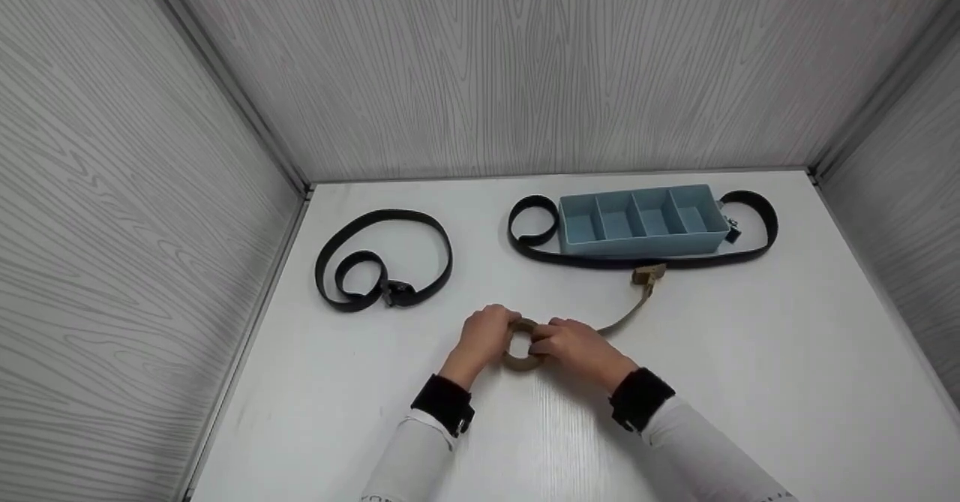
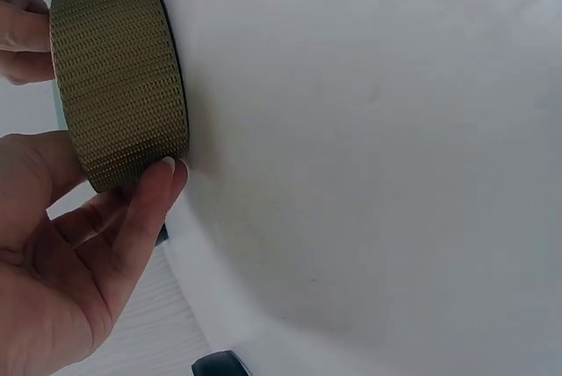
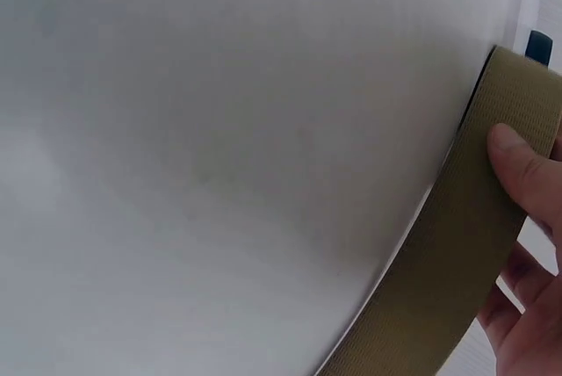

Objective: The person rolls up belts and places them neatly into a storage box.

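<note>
A tan woven belt [image 1: 523,364] stands on edge on the white table, wound into a ring-shaped coil with an open middle. Its loose end curves away to the back right, where a tan buckle [image 1: 648,274] lies. My left hand [image 1: 486,337] grips the coil's left side, thumb and fingertips at the outer webbing [image 2: 121,77] in the left wrist view. From the right, my right hand [image 1: 577,348] pinches the band, fingers reaching into the ring. In the right wrist view its thumb presses flat on the strap [image 3: 448,253].
A black belt [image 1: 448,251] with a small inner loop and buckle lies at the back left. At the back right, a second black belt [image 1: 592,262] passes in front of a blue divided tray [image 1: 645,246]. Grey wood-patterned walls [image 1: 480,74] enclose the table [image 1: 360,412].
</note>
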{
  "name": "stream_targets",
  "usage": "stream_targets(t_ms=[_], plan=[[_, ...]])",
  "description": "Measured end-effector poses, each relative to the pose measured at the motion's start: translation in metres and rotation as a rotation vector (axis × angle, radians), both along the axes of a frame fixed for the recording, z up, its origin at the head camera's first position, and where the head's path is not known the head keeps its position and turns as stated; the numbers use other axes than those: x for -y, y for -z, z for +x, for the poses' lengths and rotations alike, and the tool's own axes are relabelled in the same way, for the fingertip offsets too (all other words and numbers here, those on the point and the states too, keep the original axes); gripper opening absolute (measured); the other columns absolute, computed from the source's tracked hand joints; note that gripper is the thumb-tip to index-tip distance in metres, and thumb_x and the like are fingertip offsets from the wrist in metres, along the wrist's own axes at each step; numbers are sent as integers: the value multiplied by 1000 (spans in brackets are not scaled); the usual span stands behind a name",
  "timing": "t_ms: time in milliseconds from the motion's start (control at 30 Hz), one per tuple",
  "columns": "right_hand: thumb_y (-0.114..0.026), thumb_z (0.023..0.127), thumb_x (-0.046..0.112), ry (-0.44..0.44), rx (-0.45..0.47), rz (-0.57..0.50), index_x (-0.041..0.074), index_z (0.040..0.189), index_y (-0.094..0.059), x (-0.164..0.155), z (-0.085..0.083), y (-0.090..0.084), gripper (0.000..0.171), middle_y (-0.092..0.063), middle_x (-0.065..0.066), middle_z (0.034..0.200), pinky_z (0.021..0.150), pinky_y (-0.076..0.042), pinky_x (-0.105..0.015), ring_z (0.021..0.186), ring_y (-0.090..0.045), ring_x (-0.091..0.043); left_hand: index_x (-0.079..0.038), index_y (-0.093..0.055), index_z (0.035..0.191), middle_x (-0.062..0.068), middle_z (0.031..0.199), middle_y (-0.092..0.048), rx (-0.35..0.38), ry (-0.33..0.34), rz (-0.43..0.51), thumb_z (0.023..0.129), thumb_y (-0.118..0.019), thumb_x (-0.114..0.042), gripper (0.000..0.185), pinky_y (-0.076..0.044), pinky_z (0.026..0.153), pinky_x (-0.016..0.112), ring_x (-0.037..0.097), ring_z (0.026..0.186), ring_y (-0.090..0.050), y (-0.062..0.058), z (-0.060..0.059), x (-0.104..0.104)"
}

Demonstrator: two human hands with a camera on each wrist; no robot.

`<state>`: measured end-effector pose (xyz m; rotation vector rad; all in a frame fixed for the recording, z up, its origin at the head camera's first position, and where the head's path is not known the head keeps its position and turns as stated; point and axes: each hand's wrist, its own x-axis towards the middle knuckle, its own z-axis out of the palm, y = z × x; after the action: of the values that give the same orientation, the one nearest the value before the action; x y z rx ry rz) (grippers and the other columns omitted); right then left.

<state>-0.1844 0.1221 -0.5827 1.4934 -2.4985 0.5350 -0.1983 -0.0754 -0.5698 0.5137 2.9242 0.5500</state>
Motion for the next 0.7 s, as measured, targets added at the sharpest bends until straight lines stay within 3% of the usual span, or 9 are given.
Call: stream_targets(t_ms=[233, 467, 567, 700], plan=[[-72, 82, 1, 10, 20, 39, 16, 89, -77, 1, 1, -1, 18, -65, 1, 93, 64, -46, -29, 76, -56, -18, -17, -73, 95, 3, 82, -61, -23, 48, -23, 89, -62, -4, 19, -48, 65, 39, 22, 76, -60, 4, 0, 1], [-74, 82, 4, 41, 45, 30, 17, 89, -78, 4, 2, -1, 15, -65, 0, 91, 63, -45, -30, 75, -55, -20, -6, -70, 104, 9, 94, -68, 38, -88, 65, 90, -62, -6, 16, -52, 72, 39, 24, 85, -65, 4, 5, 2], [-74, 82, 5, 51, 46, 34, 17, 91, -78, 4, 3, -2, 16, -65, 0, 91, 63, -45, -30, 74, -55, -20, -6, -69, 88, 6, 84, -66, 37, -105, 65, 87, -63, -3, 7, -50, 66, 36, 20, 74, -60, 2, 5, 2], [-71, 85, 4, 55, 38, 30, 17, 95, -77, 3, 5, -1, 17, -65, 0, 96, 64, -46, -31, 77, -57, -19, -11, -61, 72, 1, 70, -56, 5, -61, 8, 85, -63, 0, 18, -43, 58, 34, 17, 62, -47, 0, 3, 2]])
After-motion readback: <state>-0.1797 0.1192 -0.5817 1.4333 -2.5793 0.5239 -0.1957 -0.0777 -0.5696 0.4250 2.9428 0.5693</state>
